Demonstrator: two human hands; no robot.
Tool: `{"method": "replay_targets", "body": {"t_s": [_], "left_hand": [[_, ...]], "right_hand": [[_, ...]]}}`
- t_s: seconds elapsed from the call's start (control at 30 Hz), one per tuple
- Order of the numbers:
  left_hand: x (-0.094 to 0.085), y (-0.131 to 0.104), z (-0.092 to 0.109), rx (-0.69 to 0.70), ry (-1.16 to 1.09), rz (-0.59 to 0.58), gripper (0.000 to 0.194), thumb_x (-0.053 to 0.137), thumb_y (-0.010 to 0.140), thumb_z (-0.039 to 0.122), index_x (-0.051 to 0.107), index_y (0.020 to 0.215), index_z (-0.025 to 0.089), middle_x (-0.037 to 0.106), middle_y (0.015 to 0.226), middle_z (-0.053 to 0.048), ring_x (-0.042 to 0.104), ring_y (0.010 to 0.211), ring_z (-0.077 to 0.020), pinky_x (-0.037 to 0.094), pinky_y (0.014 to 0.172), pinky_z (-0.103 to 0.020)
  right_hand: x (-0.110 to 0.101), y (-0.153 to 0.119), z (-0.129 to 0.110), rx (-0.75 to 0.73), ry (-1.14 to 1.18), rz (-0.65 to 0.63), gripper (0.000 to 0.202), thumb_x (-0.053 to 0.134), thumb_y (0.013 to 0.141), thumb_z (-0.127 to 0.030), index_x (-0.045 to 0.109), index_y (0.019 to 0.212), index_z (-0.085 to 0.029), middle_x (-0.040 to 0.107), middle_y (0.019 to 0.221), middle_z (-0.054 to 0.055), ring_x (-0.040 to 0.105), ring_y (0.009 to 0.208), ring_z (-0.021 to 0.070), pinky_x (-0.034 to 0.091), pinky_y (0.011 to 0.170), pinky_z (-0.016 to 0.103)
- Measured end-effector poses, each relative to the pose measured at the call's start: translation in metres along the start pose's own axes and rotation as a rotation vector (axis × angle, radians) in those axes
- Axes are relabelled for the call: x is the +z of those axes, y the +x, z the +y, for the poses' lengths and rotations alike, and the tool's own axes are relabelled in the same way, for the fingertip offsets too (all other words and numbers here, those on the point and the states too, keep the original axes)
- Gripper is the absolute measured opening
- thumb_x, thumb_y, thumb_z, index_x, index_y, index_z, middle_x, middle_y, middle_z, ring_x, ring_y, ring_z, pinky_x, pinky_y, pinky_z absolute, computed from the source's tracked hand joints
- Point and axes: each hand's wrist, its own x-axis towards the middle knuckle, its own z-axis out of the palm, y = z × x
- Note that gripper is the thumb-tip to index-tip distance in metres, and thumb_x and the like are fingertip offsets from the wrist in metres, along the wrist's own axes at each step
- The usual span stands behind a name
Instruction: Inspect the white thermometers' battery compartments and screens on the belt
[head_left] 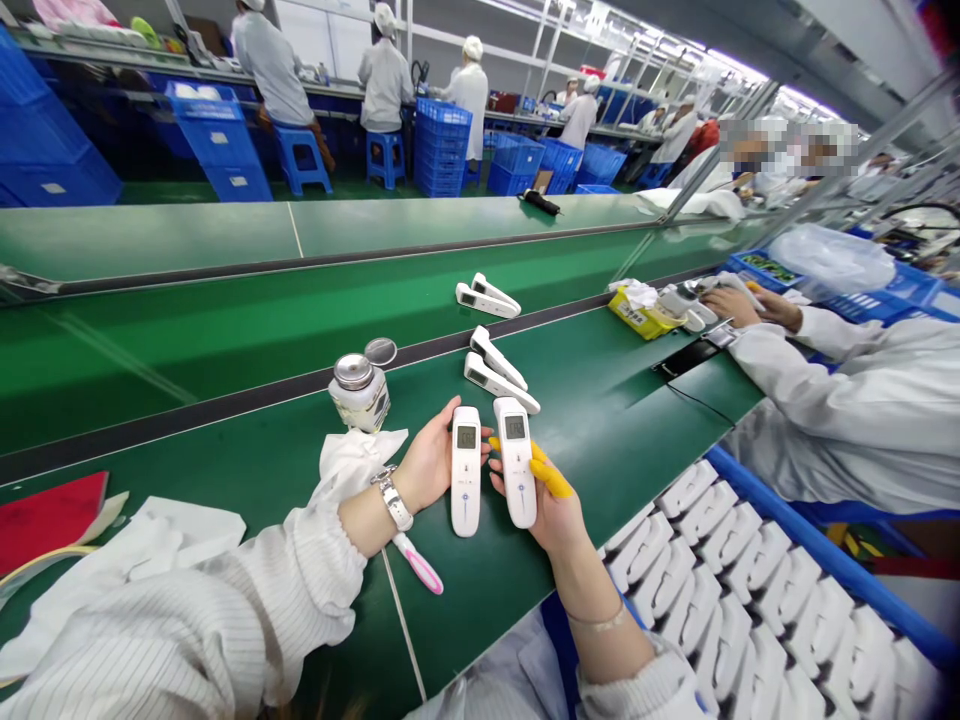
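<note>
Each hand had a white thermometer in it, held side by side with the screens facing up at the camera. The left hand [429,462] was closed around the left thermometer [465,470], fingers wrapped behind it so only the thumb side showed. The right hand [551,500], with yellow finger covers [551,478] on a couple of fingers, was gripping the right thermometer [516,462] the same way. Both units stood long-axis pointing away from the body, nearly parallel, just beside each other but not touching, over the green belt [600,400].

Two more thermometers [499,370] lay flat on the belt just beyond the hands, angled off to the right, a bit closer to the right hand. Another pair [487,297] sat farther up. A small metal-capped jar [360,392] stood near the left hand, next to a white cloth [352,460], and a pink-tipped tool [418,565] poked out under the left wrist, mostly hidden. A white tray [750,590] of slots ran along the right side, cut off at the edge. The screen readings were too small to read. A co-worker's hands [739,305] were busy farther down the line.
</note>
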Motion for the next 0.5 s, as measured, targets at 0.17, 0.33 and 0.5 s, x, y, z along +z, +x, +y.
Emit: {"method": "replay_targets", "body": {"t_s": [0.17,0.33,0.5], "left_hand": [[-0.0007,-0.0002,-0.0001,0.003,0.007,0.006,0.046,0.045,0.087,0.043,0.038,0.129,0.026,0.065,0.084,-0.007,0.064,0.067,-0.0191,0.052,0.068,-0.035],[-0.0030,0.0006,-0.0006,-0.011,0.009,0.003,0.042,0.046,0.086,0.045,0.043,0.125,0.028,0.066,0.084,-0.006,0.064,0.067,-0.0181,0.052,0.068,-0.034],[-0.0020,0.0009,0.0001,-0.026,0.000,0.004,0.034,0.048,0.085,0.045,0.054,0.108,0.020,0.066,0.082,-0.007,0.064,0.067,-0.0181,0.052,0.066,-0.031]], "right_hand": [[0.0005,0.0007,-0.0004,0.018,0.032,-0.026,0.037,0.064,0.072,-0.028,0.059,0.107,-0.020,0.071,0.091,0.007,0.068,0.083,0.0210,0.055,0.077,0.034],[0.0009,0.0009,-0.0009,0.027,0.049,-0.020,0.037,0.063,0.071,-0.026,0.059,0.107,-0.021,0.070,0.096,0.006,0.068,0.082,0.0209,0.056,0.076,0.034],[-0.0002,0.0008,-0.0008,0.025,0.034,-0.025,0.037,0.062,0.072,-0.027,0.058,0.109,-0.021,0.069,0.100,0.005,0.067,0.082,0.0199,0.055,0.076,0.033]]}}
